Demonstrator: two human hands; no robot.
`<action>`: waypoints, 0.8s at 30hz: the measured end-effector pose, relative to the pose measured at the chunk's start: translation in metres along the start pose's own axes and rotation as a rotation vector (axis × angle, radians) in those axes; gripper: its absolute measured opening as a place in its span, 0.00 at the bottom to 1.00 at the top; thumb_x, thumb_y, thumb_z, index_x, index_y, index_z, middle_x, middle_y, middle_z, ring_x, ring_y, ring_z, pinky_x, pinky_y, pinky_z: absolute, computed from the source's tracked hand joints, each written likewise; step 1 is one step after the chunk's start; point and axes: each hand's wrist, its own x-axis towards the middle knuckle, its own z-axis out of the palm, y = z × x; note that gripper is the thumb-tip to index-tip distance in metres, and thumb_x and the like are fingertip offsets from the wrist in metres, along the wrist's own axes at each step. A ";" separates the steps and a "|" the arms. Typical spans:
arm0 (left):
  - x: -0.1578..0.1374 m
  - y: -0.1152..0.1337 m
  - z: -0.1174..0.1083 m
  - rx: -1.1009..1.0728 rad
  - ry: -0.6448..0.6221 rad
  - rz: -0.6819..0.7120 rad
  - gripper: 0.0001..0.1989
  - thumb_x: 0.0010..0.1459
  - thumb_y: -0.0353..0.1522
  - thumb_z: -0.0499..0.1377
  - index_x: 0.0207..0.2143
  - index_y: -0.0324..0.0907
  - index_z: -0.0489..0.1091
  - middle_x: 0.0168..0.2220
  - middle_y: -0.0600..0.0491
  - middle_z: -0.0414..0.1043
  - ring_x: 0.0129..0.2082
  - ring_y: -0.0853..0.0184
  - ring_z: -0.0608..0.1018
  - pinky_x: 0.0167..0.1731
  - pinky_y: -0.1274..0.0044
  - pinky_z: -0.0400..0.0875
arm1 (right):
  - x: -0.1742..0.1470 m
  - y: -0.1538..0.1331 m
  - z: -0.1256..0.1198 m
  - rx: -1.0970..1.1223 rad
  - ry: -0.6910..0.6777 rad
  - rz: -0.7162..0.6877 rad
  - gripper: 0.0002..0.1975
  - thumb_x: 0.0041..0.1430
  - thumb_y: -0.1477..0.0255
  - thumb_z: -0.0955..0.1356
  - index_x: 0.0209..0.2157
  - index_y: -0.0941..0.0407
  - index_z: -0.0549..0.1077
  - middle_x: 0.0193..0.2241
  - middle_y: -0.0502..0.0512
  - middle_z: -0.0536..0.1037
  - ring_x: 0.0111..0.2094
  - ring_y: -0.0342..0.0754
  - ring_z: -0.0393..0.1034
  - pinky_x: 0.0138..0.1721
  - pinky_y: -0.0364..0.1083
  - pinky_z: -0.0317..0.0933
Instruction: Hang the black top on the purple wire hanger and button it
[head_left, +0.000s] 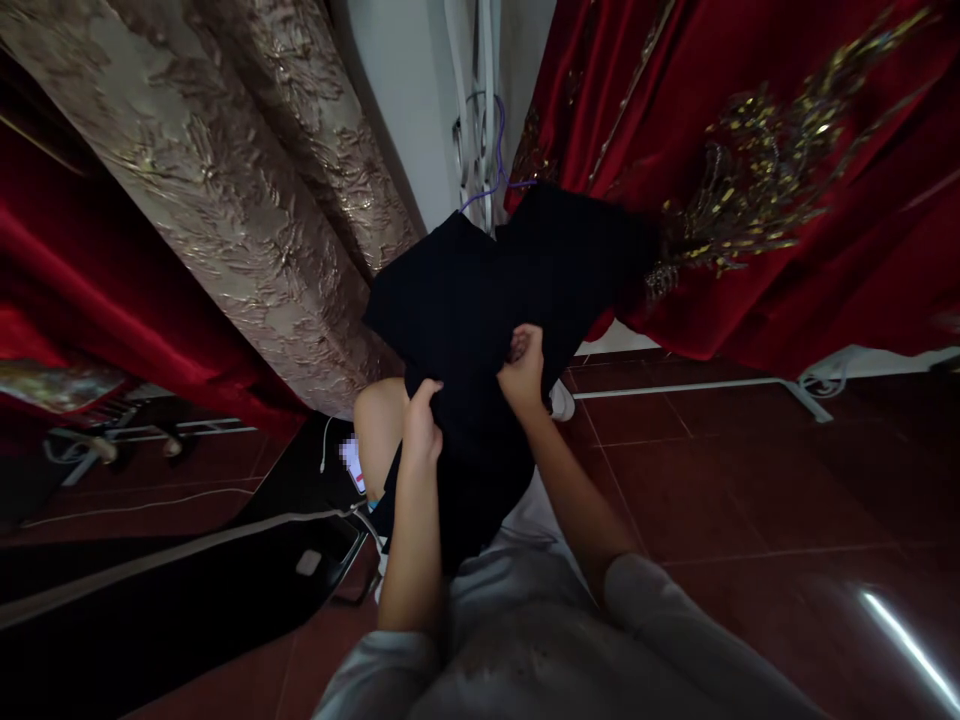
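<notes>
A black short-sleeved shirt (480, 300) hangs on a purple wire hanger (496, 160) in front of me, its lower part draped over my lap. My left hand (424, 420) is closed on the shirt's left edge, thumb on top of the cloth. Further right and slightly higher, my right hand (523, 368) pinches the front of the shirt with curled fingers. The fingertips of my left hand are hidden behind the fabric. Only the hook and parts of the shoulders of the hanger show above the collar.
Beige textured cloth (247, 190) hangs at the left, red cloth with gold sequins (780, 170) at the right. A black surface (225, 590) with a lit phone (351, 462) and a white cable stands at my left. White rack legs (690, 386) rest on the red tiled floor (750, 490).
</notes>
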 end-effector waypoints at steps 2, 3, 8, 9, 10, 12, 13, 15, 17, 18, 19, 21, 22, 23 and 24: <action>-0.008 -0.002 -0.004 0.018 0.061 0.056 0.22 0.44 0.33 0.68 0.44 0.40 0.76 0.42 0.49 0.80 0.50 0.52 0.80 0.56 0.63 0.75 | -0.027 0.006 0.000 0.135 -0.003 0.172 0.17 0.50 0.70 0.67 0.42 0.54 0.59 0.33 0.50 0.68 0.31 0.44 0.66 0.34 0.44 0.64; -0.010 -0.003 -0.007 0.058 0.047 0.109 0.21 0.47 0.33 0.68 0.46 0.40 0.76 0.44 0.47 0.80 0.53 0.51 0.80 0.58 0.62 0.73 | -0.036 0.006 -0.006 0.187 -0.025 0.258 0.16 0.50 0.71 0.67 0.41 0.54 0.60 0.33 0.50 0.69 0.31 0.44 0.67 0.33 0.43 0.64; -0.015 -0.006 -0.012 0.537 -0.137 0.630 0.35 0.54 0.31 0.69 0.64 0.46 0.66 0.67 0.45 0.63 0.69 0.53 0.65 0.71 0.60 0.56 | -0.040 -0.015 -0.062 0.101 -0.552 0.627 0.08 0.61 0.65 0.67 0.34 0.56 0.68 0.26 0.53 0.75 0.23 0.46 0.71 0.23 0.43 0.62; -0.016 -0.007 -0.011 0.625 -0.172 0.691 0.35 0.55 0.31 0.69 0.65 0.46 0.65 0.67 0.45 0.63 0.69 0.53 0.65 0.71 0.59 0.55 | -0.037 -0.020 -0.071 0.068 -0.598 0.644 0.10 0.63 0.64 0.66 0.32 0.56 0.69 0.25 0.54 0.75 0.23 0.46 0.71 0.23 0.43 0.61; -0.018 -0.010 -0.010 0.690 -0.248 0.696 0.32 0.56 0.30 0.68 0.63 0.45 0.67 0.64 0.44 0.66 0.66 0.54 0.68 0.69 0.60 0.59 | -0.034 -0.024 -0.076 0.048 -0.584 0.632 0.13 0.64 0.63 0.66 0.29 0.56 0.69 0.24 0.54 0.75 0.23 0.45 0.71 0.23 0.42 0.61; -0.023 -0.016 -0.007 0.736 -0.499 0.580 0.19 0.61 0.28 0.64 0.55 0.43 0.73 0.53 0.46 0.76 0.56 0.57 0.77 0.61 0.64 0.69 | -0.032 -0.032 -0.080 0.043 -0.492 0.544 0.18 0.65 0.60 0.67 0.25 0.56 0.68 0.21 0.52 0.74 0.22 0.43 0.70 0.24 0.41 0.60; -0.026 -0.020 -0.004 0.729 -0.608 0.512 0.14 0.62 0.26 0.61 0.51 0.42 0.75 0.48 0.47 0.79 0.50 0.59 0.80 0.56 0.67 0.73 | -0.032 -0.035 -0.079 0.057 -0.465 0.488 0.20 0.65 0.58 0.67 0.24 0.56 0.68 0.20 0.51 0.72 0.21 0.42 0.68 0.24 0.41 0.59; -0.033 -0.026 0.001 0.711 -0.694 0.455 0.09 0.62 0.24 0.59 0.44 0.41 0.74 0.41 0.49 0.79 0.43 0.62 0.82 0.49 0.72 0.76 | -0.035 -0.039 -0.074 0.080 -0.461 0.392 0.24 0.64 0.54 0.68 0.21 0.56 0.67 0.17 0.50 0.69 0.20 0.41 0.65 0.23 0.41 0.56; -0.039 -0.030 0.006 0.703 -0.654 0.491 0.08 0.62 0.22 0.57 0.41 0.41 0.72 0.38 0.50 0.77 0.41 0.64 0.81 0.46 0.74 0.75 | -0.038 -0.041 -0.069 0.094 -0.435 0.324 0.26 0.63 0.52 0.69 0.21 0.56 0.66 0.17 0.49 0.68 0.20 0.41 0.63 0.22 0.41 0.54; -0.042 -0.031 0.009 0.695 -0.635 0.508 0.07 0.63 0.23 0.57 0.40 0.41 0.72 0.38 0.51 0.76 0.41 0.64 0.80 0.45 0.75 0.75 | -0.040 -0.041 -0.067 0.105 -0.402 0.302 0.25 0.62 0.51 0.70 0.22 0.56 0.66 0.17 0.48 0.67 0.20 0.41 0.63 0.22 0.42 0.54; -0.044 -0.031 0.011 0.680 -0.627 0.517 0.06 0.65 0.24 0.57 0.41 0.41 0.72 0.38 0.51 0.75 0.41 0.64 0.80 0.45 0.75 0.75 | -0.040 -0.041 -0.066 0.124 -0.372 0.286 0.25 0.62 0.51 0.70 0.23 0.56 0.67 0.18 0.48 0.67 0.20 0.41 0.62 0.22 0.42 0.54; -0.047 -0.029 0.014 0.641 -0.619 0.546 0.06 0.67 0.27 0.57 0.44 0.41 0.73 0.40 0.50 0.76 0.42 0.64 0.80 0.46 0.75 0.76 | -0.040 -0.040 -0.065 0.175 -0.346 0.258 0.25 0.62 0.50 0.70 0.24 0.56 0.66 0.18 0.47 0.67 0.21 0.41 0.63 0.23 0.41 0.55; -0.049 -0.027 0.016 0.624 -0.611 0.568 0.06 0.68 0.28 0.58 0.45 0.41 0.74 0.41 0.49 0.76 0.43 0.64 0.80 0.47 0.74 0.76 | -0.040 -0.039 -0.066 0.200 -0.351 0.243 0.25 0.63 0.50 0.70 0.24 0.55 0.65 0.19 0.48 0.67 0.22 0.41 0.63 0.23 0.41 0.56; -0.050 -0.026 0.017 0.607 -0.595 0.595 0.07 0.68 0.28 0.59 0.46 0.41 0.75 0.42 0.49 0.76 0.43 0.64 0.80 0.47 0.74 0.76 | -0.040 -0.039 -0.066 0.220 -0.360 0.229 0.25 0.63 0.51 0.70 0.24 0.55 0.65 0.19 0.48 0.68 0.22 0.41 0.64 0.24 0.41 0.57; -0.050 -0.026 0.018 0.591 -0.574 0.620 0.07 0.68 0.28 0.59 0.46 0.40 0.75 0.42 0.49 0.76 0.43 0.64 0.80 0.47 0.75 0.77 | -0.040 -0.040 -0.067 0.236 -0.374 0.217 0.25 0.62 0.51 0.71 0.24 0.55 0.65 0.20 0.48 0.69 0.23 0.41 0.65 0.24 0.41 0.57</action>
